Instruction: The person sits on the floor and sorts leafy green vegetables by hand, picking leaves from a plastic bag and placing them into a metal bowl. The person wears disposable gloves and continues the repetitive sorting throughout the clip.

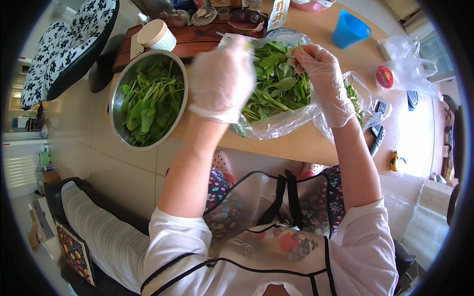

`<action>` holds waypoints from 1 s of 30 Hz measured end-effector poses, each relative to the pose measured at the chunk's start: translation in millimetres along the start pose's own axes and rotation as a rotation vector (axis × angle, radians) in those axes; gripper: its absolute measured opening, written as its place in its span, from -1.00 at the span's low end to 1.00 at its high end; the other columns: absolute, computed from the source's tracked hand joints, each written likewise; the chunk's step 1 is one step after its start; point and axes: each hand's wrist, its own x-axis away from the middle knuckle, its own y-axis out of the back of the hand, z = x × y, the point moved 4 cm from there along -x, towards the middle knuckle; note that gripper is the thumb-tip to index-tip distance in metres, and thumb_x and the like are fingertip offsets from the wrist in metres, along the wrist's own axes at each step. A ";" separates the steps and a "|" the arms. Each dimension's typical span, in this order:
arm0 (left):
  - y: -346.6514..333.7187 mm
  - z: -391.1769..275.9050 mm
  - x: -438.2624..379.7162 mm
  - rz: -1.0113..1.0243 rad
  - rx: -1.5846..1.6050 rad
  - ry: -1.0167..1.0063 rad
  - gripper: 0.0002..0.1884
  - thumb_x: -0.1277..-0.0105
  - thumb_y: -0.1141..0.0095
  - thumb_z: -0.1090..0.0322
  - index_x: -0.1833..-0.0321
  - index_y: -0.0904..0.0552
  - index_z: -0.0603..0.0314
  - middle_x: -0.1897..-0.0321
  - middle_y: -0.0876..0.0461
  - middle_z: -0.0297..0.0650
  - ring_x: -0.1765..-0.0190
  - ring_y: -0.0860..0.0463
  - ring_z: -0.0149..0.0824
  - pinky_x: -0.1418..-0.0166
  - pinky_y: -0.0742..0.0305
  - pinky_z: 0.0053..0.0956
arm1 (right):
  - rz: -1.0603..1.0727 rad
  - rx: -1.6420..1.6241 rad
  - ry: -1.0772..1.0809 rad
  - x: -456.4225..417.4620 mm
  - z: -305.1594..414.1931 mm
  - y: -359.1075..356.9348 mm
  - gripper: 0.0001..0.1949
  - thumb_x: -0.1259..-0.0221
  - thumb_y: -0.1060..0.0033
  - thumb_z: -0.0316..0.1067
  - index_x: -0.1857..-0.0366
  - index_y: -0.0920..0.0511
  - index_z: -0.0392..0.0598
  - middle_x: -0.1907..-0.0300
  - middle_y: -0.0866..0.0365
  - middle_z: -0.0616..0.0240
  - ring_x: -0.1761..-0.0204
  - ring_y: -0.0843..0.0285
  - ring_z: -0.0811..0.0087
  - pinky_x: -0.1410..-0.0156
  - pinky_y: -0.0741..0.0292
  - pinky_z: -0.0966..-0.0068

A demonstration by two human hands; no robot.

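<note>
Both my hands wear thin clear plastic gloves. My left hand (224, 79) is blurred above the table, left of a pile of leafy greens (283, 79); something small and green shows at its fingertips, too blurred to name. With thumb and fingertips together, my right hand (322, 70) pinches a leafy green stem at the pile's upper right edge. The pile lies on an opened clear plastic bag (277, 127). A steel bowl (186, 79) at the table's left edge holds more green leaves with stems. More greens lie in a plastic bag right of my right wrist.
Behind the bowl, a wooden tea tray (183, 45) bears a lidded tub (157, 35), small dishes and a teapot-like vessel (245, 21). A blue plastic bin (349, 29) stands at the back right. Plastic bags (409, 70) and a remote control (379, 116) lie on the right.
</note>
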 end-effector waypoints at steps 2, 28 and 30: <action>26.1 28.2 -6.4 -0.159 -0.327 0.015 -0.83 -0.44 -0.08 0.31 0.28 -0.66 0.18 0.58 -0.70 0.00 0.47 -0.75 0.07 0.37 -0.60 -0.04 | 0.018 0.003 -0.036 -1.1 -3.2 7.9 -0.77 -0.50 -0.25 -0.29 0.10 -0.72 -0.28 0.33 -0.70 0.40 0.30 -0.47 0.64 0.11 -0.46 0.66; -24.2 22.9 7.9 0.062 0.238 -0.138 -0.96 -0.34 -0.22 0.49 0.27 -0.66 0.15 0.34 -0.70 -0.12 0.27 -0.73 -0.13 0.15 -0.61 -0.24 | -0.179 1.027 0.058 1.5 8.5 139.0 -0.68 -0.30 -0.28 -0.06 0.07 -0.75 -0.04 0.15 -0.80 0.09 0.07 -0.77 0.06 -0.09 -0.62 0.29; -47.1 11.4 17.4 0.284 0.156 -0.101 -0.93 -0.27 -0.22 0.56 0.31 -0.65 0.20 0.37 -0.69 -0.05 0.25 -0.75 -0.09 0.16 -0.61 -0.22 | -0.131 1.014 0.188 3.7 11.6 90.1 -0.71 -0.28 -0.29 -0.07 0.09 -0.75 0.01 0.15 -0.80 0.14 0.08 -0.76 0.04 -0.08 -0.64 0.25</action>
